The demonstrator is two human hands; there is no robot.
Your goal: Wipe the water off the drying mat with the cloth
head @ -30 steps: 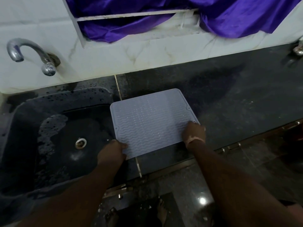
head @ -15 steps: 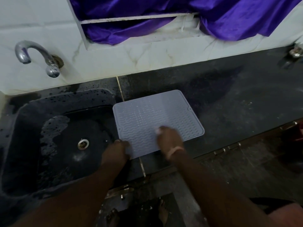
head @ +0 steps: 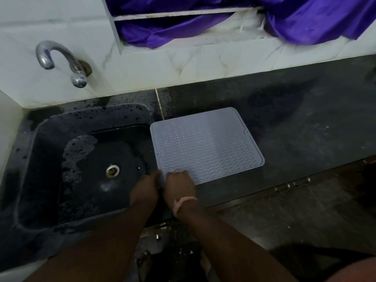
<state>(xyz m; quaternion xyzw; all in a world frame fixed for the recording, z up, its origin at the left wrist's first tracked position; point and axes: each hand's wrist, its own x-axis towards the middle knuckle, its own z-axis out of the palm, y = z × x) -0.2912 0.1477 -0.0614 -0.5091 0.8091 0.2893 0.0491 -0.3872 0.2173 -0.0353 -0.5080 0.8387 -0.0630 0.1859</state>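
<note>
A pale grey drying mat [head: 207,145] with a wavy ribbed surface lies flat on the black counter [head: 305,119], its left edge at the sink. My left hand [head: 145,190] grips the mat's near-left corner. My right hand [head: 180,185] presses on the mat right beside it, fingers curled. A small pale scrap that looks like the cloth [head: 176,171] peeks out at its fingertips; the rest is hidden under the hand.
A black sink [head: 40,139] with a wet bottom and a metal drain [head: 112,170] is on the left, under a chrome tap [head: 61,55] on the white wall. Purple fabric [head: 305,19] hangs at the back. The counter's front edge runs just below the mat.
My right hand has slid left along the mat's near edge, from the near-right corner to beside my left hand. My left hand has kept its hold on the near-left corner.
</note>
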